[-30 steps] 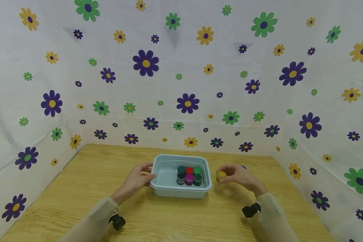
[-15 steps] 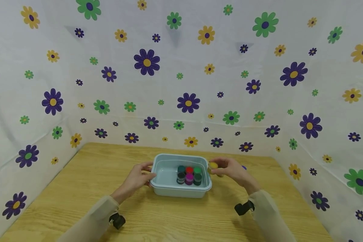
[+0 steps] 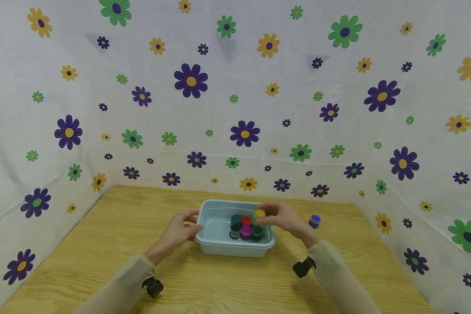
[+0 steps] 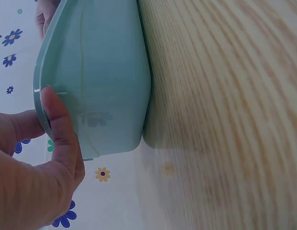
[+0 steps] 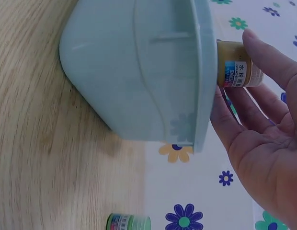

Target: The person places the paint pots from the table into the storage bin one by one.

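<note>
My left hand (image 3: pixel 180 230) grips the left rim of a light blue plastic basin (image 3: pixel 231 250); in the left wrist view its thumb and fingers pinch that rim (image 4: pixel 42 76). Over the basin's right end, my right hand (image 3: pixel 284 219) holds a small paint jar (image 3: pixel 260 213) with a yellow lid. The right wrist view shows this yellow-brown jar (image 5: pixel 232 64) just above the rim, between thumb and fingers. Several paint jars stand inside in two rows, among them a red-lidded jar (image 3: pixel 245 221), a magenta jar (image 3: pixel 245 232) and a dark green jar (image 3: pixel 256 232).
On the wooden table (image 3: pixel 219 283), right of the basin, stand a blue jar (image 3: pixel 314 221) and an orange-lidded jar (image 3: pixel 301 217) partly behind the right hand. One jar (image 5: pixel 127 222) shows at the bottom of the right wrist view. Flowered cloth (image 3: pixel 219 113) surrounds the table.
My right hand has carried the yellow-lidded jar leftward from the table, over the rim to above the basin. The blue and orange-lidded jars have come into sight. The left hand stays put.
</note>
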{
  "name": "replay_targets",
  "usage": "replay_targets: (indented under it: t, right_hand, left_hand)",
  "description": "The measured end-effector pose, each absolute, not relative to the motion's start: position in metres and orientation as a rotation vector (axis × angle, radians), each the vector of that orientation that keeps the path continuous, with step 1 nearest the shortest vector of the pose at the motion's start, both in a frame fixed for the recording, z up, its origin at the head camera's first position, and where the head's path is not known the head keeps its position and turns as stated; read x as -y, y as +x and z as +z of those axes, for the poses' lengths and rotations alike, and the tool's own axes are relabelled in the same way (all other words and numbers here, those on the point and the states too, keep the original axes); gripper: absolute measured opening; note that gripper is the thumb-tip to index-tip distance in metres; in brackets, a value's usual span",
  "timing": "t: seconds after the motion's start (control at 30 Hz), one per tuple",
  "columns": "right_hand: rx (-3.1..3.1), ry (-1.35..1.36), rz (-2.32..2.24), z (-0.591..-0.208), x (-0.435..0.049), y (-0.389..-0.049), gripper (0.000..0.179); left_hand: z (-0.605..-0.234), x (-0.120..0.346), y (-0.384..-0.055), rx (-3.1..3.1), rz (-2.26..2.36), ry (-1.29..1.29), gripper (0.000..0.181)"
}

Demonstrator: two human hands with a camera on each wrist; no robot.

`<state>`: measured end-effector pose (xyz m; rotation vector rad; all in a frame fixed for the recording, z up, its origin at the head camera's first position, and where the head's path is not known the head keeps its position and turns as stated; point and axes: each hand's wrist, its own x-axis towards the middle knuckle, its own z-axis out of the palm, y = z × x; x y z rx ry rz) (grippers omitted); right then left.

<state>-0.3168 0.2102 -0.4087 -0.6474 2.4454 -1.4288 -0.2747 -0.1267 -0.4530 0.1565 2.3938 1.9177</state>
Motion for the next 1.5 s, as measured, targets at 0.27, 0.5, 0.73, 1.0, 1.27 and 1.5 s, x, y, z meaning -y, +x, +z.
replay_targets:
  t: [0.27, 0.5, 0.73, 1.0, 1.27, 1.5]
  right_hand:
    - [-2.438, -0.660, -1.467, -0.417, -0.181, -0.316, 0.045]
    - [-2.469, -0.637, -1.456, -0.429, -0.153, -0.318, 0.042]
    - [-2.474, -0.663, -1.391, -0.435, -0.141, -0.324, 0.044]
    - [-2.564, -0.721, -1.310, -0.437, -0.128, -0.329, 0.042]
    - [-2.630, -0.701, -1.191, -0.436, -0.115, -0.333, 0.042]
    - [-2.660, -0.754, -1.121, -0.438, -0.106, -0.336, 0.041]
  left_hand:
    - [-0.453, 0.127, -0.272, -2.386, 1.918, 0.161, 0.053]
    - [-0.453, 0.129, -0.270, -2.381, 1.920, 0.165, 0.053]
    - [-0.451, 0.129, -0.270, -2.380, 1.908, 0.174, 0.053]
    - [-0.452, 0.128, -0.271, -2.382, 1.918, 0.172, 0.053]
    - [-0.454, 0.129, -0.271, -2.382, 1.921, 0.158, 0.051]
    - [-0.453, 0.125, -0.274, -2.393, 1.914, 0.169, 0.052]
